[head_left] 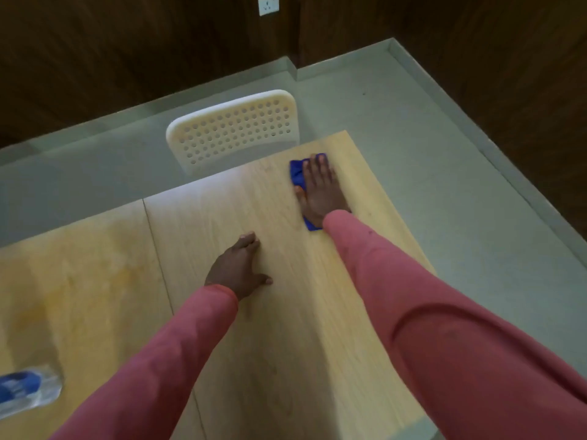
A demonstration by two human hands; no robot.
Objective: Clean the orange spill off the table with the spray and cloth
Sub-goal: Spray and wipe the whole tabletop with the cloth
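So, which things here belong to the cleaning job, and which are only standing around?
For the job:
- blue cloth, pressed flat under the right hand
- table, where the left hand rests
- bottle at the near left edge, blurred, possibly the spray

Not part of it:
- white chair behind the table
- wall socket

Your right hand [319, 188] is stretched far forward, palm down, with the fingers straight and close together, pressing flat on what lies under it. Your left hand [239, 268] is nearer to you, also palm down, the fingers straight and the thumb spread out to the right. Both arms are extended and wear long pink sleeves [413, 296] reaching to the wrists.
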